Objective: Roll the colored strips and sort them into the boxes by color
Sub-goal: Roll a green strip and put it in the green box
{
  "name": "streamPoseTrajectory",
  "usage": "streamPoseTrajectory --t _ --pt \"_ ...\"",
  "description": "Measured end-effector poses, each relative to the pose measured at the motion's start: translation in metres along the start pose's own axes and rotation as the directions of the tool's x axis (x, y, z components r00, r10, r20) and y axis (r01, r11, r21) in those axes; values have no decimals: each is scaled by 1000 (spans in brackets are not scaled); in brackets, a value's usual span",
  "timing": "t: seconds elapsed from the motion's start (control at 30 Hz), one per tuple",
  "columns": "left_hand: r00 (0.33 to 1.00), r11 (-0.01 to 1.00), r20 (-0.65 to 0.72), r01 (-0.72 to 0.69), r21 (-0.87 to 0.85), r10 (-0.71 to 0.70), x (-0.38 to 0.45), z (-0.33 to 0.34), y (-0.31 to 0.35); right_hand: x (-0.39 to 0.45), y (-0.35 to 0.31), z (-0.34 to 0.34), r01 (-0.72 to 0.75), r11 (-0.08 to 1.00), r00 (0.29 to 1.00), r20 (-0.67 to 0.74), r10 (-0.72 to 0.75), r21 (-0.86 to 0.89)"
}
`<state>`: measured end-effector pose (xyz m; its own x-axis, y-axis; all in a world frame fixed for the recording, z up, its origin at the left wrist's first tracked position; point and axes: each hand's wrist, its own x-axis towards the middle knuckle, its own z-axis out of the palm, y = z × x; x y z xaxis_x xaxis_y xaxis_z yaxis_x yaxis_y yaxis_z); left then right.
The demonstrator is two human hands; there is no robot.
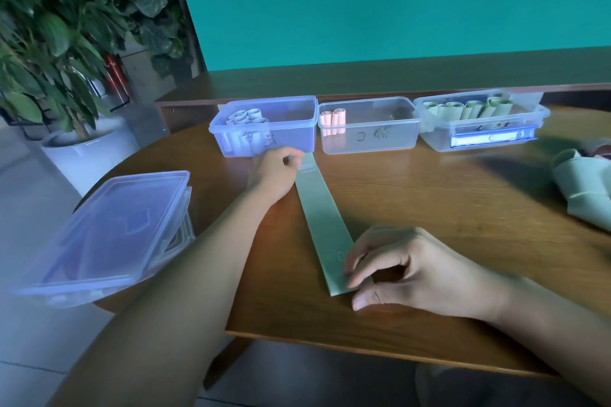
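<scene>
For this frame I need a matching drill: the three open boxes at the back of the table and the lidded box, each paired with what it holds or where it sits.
Things:
1. left box
2. middle box
3. right box
4. lidded box

Descriptions:
A. holds two pink rolls
B. holds a row of pale green rolls
C. sits at the table's left edge, lid on
D. holds whitish rolls, just beyond the left hand

Pairs: 1-D, 2-A, 3-B, 4-C

The left hand holds the far end of the strip; the right hand presses its near end on the table.
</scene>
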<state>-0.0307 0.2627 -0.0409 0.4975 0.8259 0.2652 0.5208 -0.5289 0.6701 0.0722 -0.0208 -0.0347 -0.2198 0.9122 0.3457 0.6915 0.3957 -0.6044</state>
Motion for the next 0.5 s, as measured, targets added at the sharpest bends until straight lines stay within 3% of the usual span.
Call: streamPoseTrajectory --t 0.17,0.27,0.37,0.5 --pt "999 1000 -31 11 5 -10 14 4 -4 -1 0 1 -3 999 1000 -16 2 -38" --pt "993 993 -105 35 -116 -48 8 0 0 -4 3 0 20 996 1000 -21 -22 -87" --pt "980 973 -184 37 -229 -81 -8 -11 1 -13 7 -6 30 979 991 -122 -55 -200" --pt "966 957 -228 54 -286 -122 -40 -30 -3 -28 17 -33 -170 929 965 -249 88 -329"
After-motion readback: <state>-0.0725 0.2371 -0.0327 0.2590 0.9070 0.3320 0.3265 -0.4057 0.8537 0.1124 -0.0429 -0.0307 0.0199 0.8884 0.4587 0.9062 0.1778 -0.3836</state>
